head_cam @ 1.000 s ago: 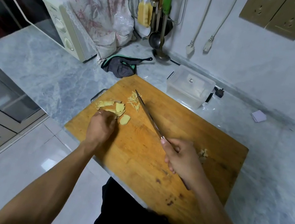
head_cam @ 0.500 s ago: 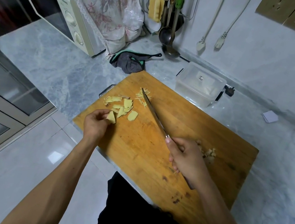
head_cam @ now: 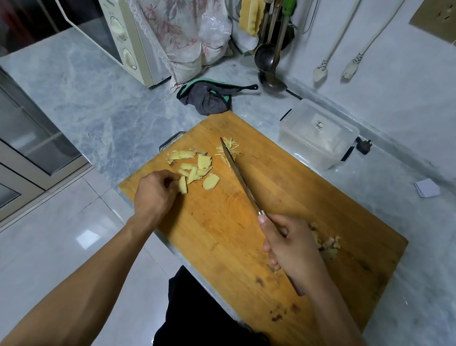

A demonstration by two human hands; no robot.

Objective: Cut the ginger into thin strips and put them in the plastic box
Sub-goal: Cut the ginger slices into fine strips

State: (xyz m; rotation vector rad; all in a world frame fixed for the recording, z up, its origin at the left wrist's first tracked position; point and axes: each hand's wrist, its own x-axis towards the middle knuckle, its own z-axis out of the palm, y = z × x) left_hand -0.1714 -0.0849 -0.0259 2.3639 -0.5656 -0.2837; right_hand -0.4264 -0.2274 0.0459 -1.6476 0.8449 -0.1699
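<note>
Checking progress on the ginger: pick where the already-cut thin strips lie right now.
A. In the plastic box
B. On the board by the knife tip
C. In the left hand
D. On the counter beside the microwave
B: the thin strips lie on the cutting board beside the tip of the knife, outside the plastic box.

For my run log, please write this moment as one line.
left hand: pinches ginger slice | right hand: grips knife | plastic box: lid on
</note>
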